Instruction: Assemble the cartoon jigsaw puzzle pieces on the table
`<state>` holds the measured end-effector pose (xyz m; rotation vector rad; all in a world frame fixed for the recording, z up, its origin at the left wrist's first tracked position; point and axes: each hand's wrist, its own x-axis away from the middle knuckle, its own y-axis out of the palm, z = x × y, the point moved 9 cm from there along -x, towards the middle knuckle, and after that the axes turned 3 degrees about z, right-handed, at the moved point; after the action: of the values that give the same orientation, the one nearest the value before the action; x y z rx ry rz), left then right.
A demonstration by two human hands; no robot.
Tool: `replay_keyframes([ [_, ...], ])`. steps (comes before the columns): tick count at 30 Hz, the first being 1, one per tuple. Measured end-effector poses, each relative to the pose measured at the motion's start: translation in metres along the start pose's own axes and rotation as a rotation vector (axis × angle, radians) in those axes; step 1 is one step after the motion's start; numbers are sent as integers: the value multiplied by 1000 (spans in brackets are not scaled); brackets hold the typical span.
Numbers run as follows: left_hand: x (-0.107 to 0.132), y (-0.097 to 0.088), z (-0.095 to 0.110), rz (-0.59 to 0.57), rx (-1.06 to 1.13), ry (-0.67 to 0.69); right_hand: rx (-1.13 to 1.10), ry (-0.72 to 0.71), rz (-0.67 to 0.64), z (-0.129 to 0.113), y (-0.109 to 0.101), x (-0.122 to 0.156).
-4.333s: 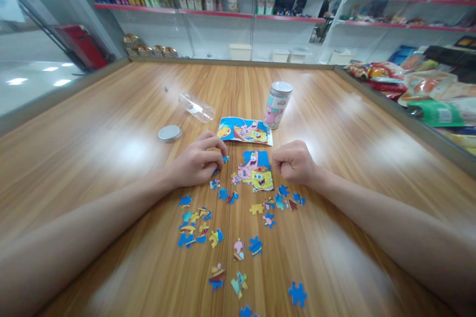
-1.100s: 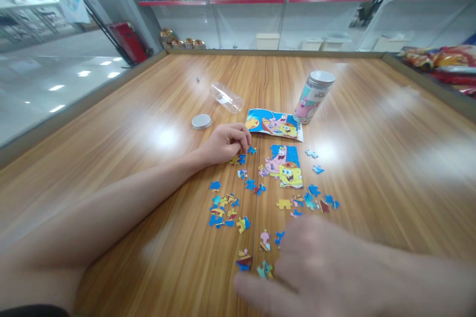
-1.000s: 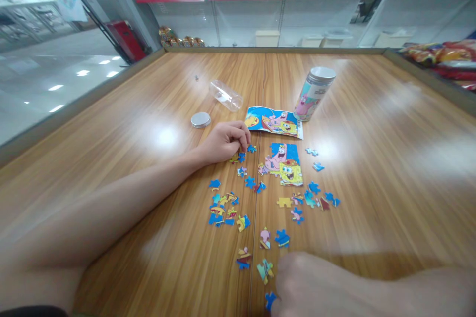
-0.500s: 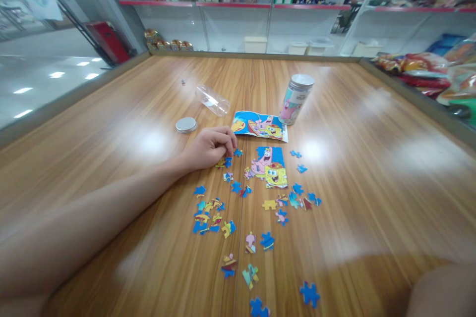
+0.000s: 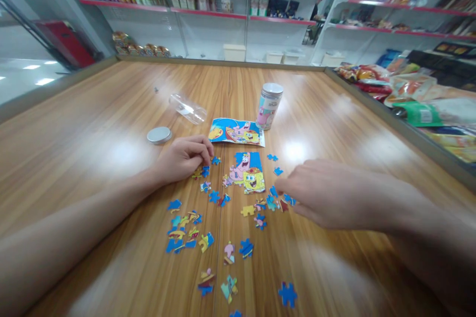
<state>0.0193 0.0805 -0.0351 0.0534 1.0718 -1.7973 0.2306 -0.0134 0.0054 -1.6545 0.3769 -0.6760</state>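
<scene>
My left hand [image 5: 186, 158] rests on the table with its fingers loosely curled and no object visible in it. Beside its fingertips lie a yellow and blue puzzle piece [image 5: 205, 172] and a blue piece [image 5: 215, 160]. My right hand [image 5: 316, 190] is blurred and hovers over the right-hand cluster of pieces, close to a blue piece [image 5: 273, 191]; its fingers are too smeared to read. Between the hands lies a joined section of the cartoon puzzle [image 5: 249, 173], with a pink starfish and a yellow sponge character. Behind it is the printed picture sheet [image 5: 236, 132].
Loose pieces are scattered towards me, among them a blue one [image 5: 287, 294]. A capped puzzle can [image 5: 269, 106] stands behind the sheet. A clear plastic tube [image 5: 188, 108] and a silver lid [image 5: 159, 134] lie left. Packaged snacks [image 5: 372, 79] line the right edge.
My right hand has come in from the lower right to the pieces beside the joined section. My left hand stays by the same pieces. The view has shifted to the right.
</scene>
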Motion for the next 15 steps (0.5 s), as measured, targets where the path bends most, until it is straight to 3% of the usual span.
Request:
replay_keyframes([
  [5,0,-1,3,12,-5,9,113,-12,-94,13,18,-29],
  [11,1,2,3,-14,-22,39,58,1,-149,2,23,-26],
  [15,4,3,19,-24,-42,162,59,-14,-147,1,27,-27],
])
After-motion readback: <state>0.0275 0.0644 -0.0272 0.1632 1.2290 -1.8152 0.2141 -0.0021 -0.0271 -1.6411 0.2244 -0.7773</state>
